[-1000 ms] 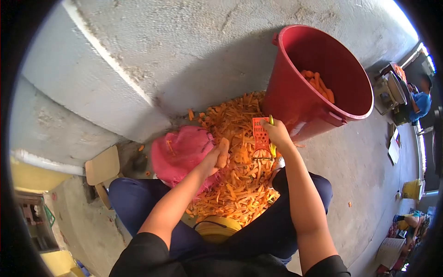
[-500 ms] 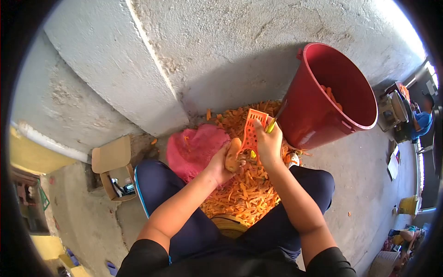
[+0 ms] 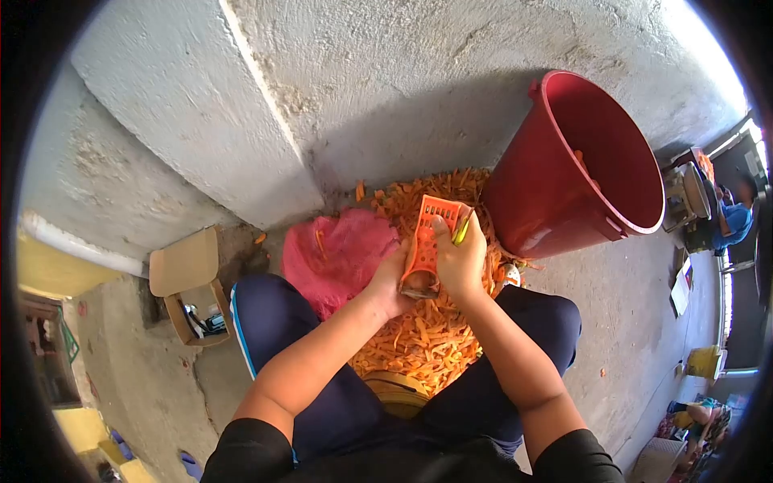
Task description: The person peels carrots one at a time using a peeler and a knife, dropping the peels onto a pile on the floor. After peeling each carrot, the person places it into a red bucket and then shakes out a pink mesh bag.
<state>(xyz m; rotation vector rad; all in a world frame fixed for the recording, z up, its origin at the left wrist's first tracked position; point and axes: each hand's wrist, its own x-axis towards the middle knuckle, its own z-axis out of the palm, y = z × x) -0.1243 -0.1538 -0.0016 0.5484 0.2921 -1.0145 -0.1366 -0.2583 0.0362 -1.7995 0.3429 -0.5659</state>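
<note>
A moment ago we had the orange perforated tool [image 3: 423, 235] just beside the root vegetable [image 3: 419, 281]; now its lower end lies over it, so we judge the two are in working contact. Our left hand [image 3: 390, 283] cups the mostly hidden vegetable above the orange peelings [image 3: 419, 346], while our right hand [image 3: 462, 264] grips the tool and a yellow-green object [image 3: 461, 233].

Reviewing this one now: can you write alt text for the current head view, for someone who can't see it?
The right hand holds an orange perforated peeler over a mostly hidden root vegetable in the left hand. Orange peelings lie heaped below, beside a pink sack and a large red bin.
</note>
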